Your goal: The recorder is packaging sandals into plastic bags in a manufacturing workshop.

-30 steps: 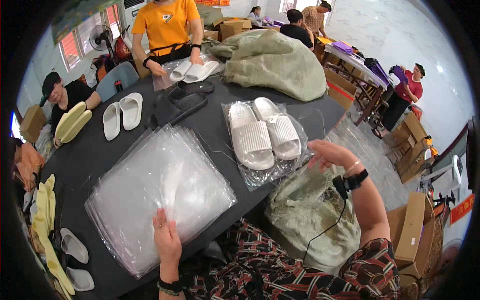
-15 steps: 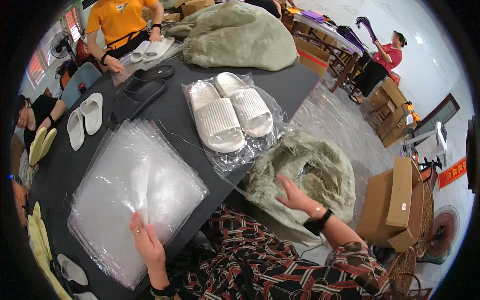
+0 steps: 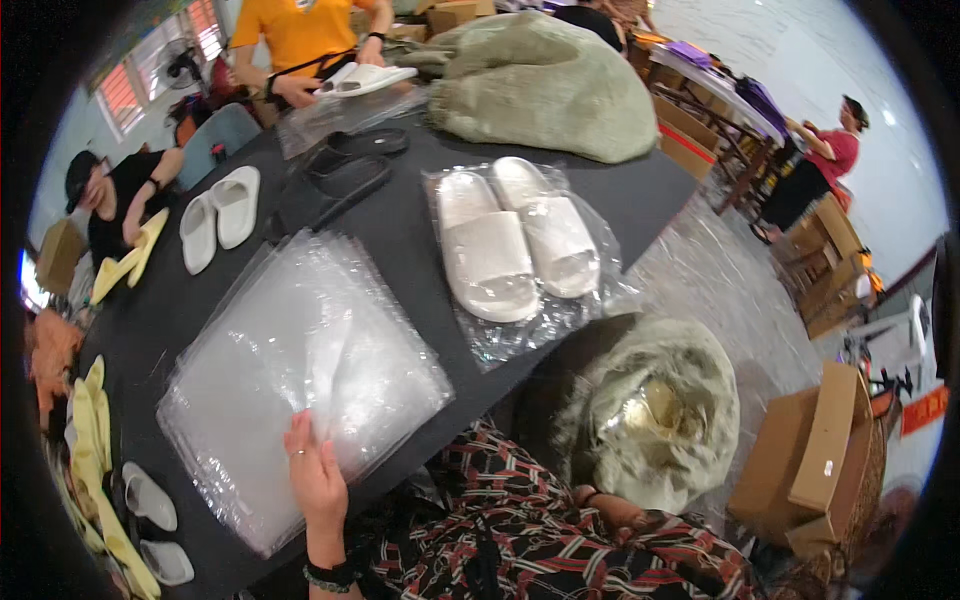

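The black counter (image 3: 400, 240) is stretching away in front of me, and a big green sack (image 3: 545, 85) is lying at its far end. Another green sack (image 3: 650, 415) is standing open on the floor by my right knee. A stack of clear plastic bags (image 3: 300, 370) is lying on the counter's near part, and my left hand (image 3: 315, 475) is resting flat on its near edge, fingers open, pinching nothing. Beyond it, a pair of white slippers (image 3: 515, 240) is lying bagged. My right hand (image 3: 610, 510) is sitting low beside the sack; I cannot tell its grip.
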### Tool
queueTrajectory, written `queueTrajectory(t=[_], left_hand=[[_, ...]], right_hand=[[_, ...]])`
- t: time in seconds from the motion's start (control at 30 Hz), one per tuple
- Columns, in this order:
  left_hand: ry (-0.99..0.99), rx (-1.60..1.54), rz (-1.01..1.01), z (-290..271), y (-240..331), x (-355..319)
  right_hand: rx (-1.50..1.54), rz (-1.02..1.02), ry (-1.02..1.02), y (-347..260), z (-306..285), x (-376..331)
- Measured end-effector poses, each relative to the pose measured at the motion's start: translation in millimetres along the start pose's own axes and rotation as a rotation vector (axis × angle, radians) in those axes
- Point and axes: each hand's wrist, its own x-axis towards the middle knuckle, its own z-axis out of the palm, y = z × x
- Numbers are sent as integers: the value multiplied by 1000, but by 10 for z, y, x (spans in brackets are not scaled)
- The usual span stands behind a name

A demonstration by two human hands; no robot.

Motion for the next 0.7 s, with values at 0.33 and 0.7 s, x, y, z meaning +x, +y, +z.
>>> queueTrajectory(t=[0.33,0.7], left_hand=[[26,-103,-41,-38,121,10],[102,-221,-39,-61,64,24]], right_hand=[[-19,-251,324,90,-2883,-2419],[-30,-993,1416,-1276,-5373,-3942]])
